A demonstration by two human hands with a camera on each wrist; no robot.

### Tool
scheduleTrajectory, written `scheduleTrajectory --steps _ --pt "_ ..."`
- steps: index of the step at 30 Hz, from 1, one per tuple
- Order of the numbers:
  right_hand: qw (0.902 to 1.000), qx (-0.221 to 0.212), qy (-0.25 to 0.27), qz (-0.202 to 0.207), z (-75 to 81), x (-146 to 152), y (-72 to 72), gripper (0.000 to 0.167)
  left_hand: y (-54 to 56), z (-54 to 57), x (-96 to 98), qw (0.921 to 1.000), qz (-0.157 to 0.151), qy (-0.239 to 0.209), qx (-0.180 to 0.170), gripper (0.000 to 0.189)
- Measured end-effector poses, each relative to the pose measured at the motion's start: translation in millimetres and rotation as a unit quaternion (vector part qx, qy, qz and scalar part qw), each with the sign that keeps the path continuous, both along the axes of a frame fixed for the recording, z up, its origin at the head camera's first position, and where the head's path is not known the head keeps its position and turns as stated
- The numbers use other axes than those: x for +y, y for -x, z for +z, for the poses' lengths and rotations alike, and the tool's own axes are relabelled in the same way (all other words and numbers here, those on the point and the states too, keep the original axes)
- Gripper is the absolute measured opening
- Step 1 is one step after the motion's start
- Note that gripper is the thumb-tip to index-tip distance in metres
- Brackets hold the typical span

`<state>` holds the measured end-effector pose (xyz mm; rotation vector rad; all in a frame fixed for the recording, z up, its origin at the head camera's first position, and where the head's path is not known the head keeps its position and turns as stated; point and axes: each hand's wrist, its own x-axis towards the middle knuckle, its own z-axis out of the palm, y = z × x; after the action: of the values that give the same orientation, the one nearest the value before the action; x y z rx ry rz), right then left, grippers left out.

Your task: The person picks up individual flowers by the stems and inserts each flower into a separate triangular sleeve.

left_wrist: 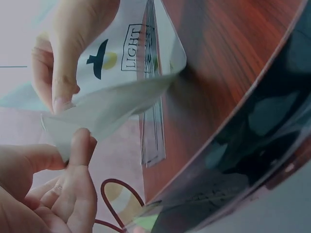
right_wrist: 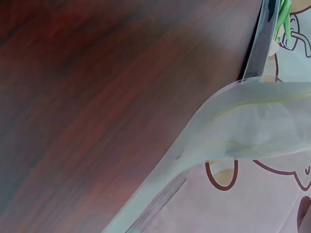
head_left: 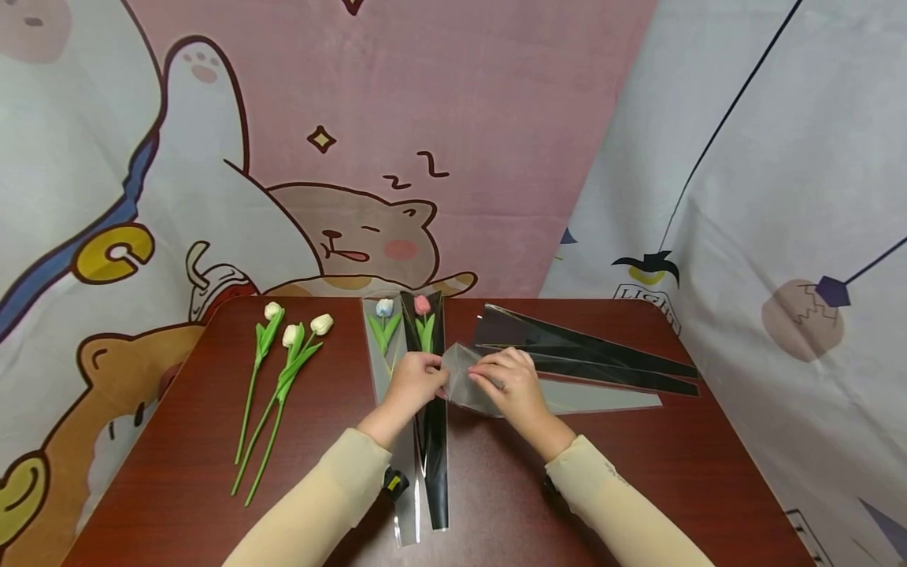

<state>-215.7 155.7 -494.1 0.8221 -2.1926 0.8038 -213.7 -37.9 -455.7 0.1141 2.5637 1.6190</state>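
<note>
A translucent grey flower sleeve (head_left: 464, 380) is raised at its wide end between both hands, while its narrow end lies to the right on the table. The left hand (head_left: 416, 379) pinches one side of the mouth; its thumb and finger (left_wrist: 81, 153) show on the film in the left wrist view. On the opposite side, the right hand (head_left: 516, 387) pinches the film with thumb and fingertips. Below the left hand lie two sleeves with a tulip each: a blue-white tulip (head_left: 384, 308) in a clear one and a pink tulip (head_left: 422, 305) in a black one.
Three white tulips with green stems (head_left: 283, 386) lie at the left of the brown table (head_left: 177, 409). Black-and-clear sleeves (head_left: 581, 339) fan out at the right, behind the raised one. A cartoon-printed cloth (head_left: 496, 157) hangs behind the table.
</note>
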Motion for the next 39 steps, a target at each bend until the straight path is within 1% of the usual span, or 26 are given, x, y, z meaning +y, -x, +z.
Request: scheduleTrajectory --steps 6,9,13,17,23,28,36,39 --pt "0.9999 -0.012 -0.004 0.009 0.5 1 2.2 0.012 2.5 -2.2 -5.6 0.9993 0.006 0.01 -0.035 0.032" --pt "0.9997 -0.023 0.002 0.009 -0.2 1 2.9 0.013 3.1 -3.1 -6.8 0.999 0.004 0.015 -0.042 0.032" --pt "0.9994 -0.034 0.008 0.005 -1.8 0 4.1 0.013 4.5 -5.9 -8.4 0.9989 -0.001 0.005 -0.047 0.026" --pt "0.9992 -0.039 -0.002 0.004 -2.0 1 4.0 0.009 5.3 -7.4 -9.4 0.9989 -0.003 -0.005 -0.047 0.02" --pt "0.9991 -0.043 -0.006 0.001 -1.6 2 3.7 0.01 5.1 -9.1 -8.7 0.999 -0.002 -0.01 -0.043 0.017" --pt "0.9985 -0.054 0.007 0.002 -2.2 1 3.2 0.013 4.6 -11.7 -6.7 0.9988 -0.003 -0.015 -0.046 0.016" --pt "0.9929 -0.101 0.061 0.01 -4.3 -1 3.5 0.01 4.5 -14.9 -4.0 0.9978 0.006 -0.037 -0.054 0.017" --pt "0.9919 -0.109 0.064 0.009 -4.5 0 3.5 0.009 4.2 -15.4 -3.8 0.9967 0.012 -0.052 -0.061 0.018"
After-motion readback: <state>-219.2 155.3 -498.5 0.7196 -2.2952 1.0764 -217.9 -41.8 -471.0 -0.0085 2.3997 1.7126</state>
